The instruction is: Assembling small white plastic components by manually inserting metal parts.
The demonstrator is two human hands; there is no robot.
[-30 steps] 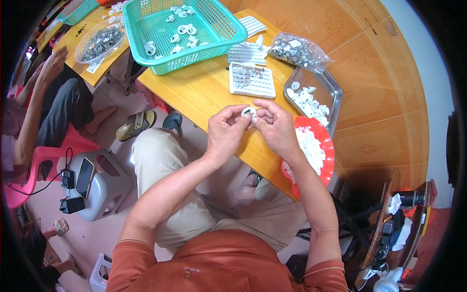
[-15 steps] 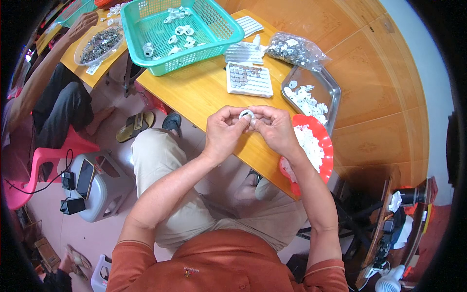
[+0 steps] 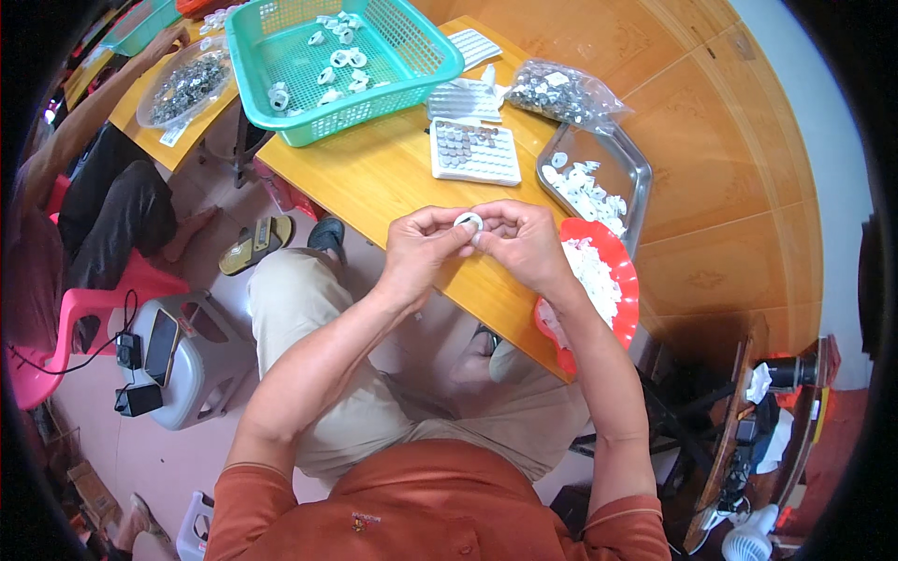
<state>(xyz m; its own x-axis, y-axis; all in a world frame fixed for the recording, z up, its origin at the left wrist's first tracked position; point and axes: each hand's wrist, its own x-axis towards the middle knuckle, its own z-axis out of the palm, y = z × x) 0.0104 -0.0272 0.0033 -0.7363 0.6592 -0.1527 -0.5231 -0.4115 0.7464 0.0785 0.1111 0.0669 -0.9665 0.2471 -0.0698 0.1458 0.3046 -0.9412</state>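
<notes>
A small round white plastic piece with a dark slot [image 3: 468, 221] is pinched between both hands above the table's front edge. My left hand [image 3: 419, 251] grips it from the left with thumb and forefinger. My right hand [image 3: 524, 245] holds its other side, the thumb pressed to its lower edge. Beyond the hands lies a white gridded tray [image 3: 505, 155] partly filled with small metal pieces. Close by my right forearm, a red scalloped bowl [image 3: 630, 285] holds many small white parts. Farther back, a metal tray [image 3: 642, 178] contains white round pieces.
A green plastic basket [image 3: 447, 64] with several white pieces stands on the yellow table [image 3: 327, 178]. Behind it are more white trays [image 3: 472, 47] and a clear bag of metal parts [image 3: 566, 95]. Another person's arm [image 3: 103, 93] reaches over a clear tub [image 3: 187, 89] at left.
Both hands stay closed round the white piece, with the fingers slightly shifted and the dark slot now showing more. The whole view has moved a little, and the other person's hand has shifted.
</notes>
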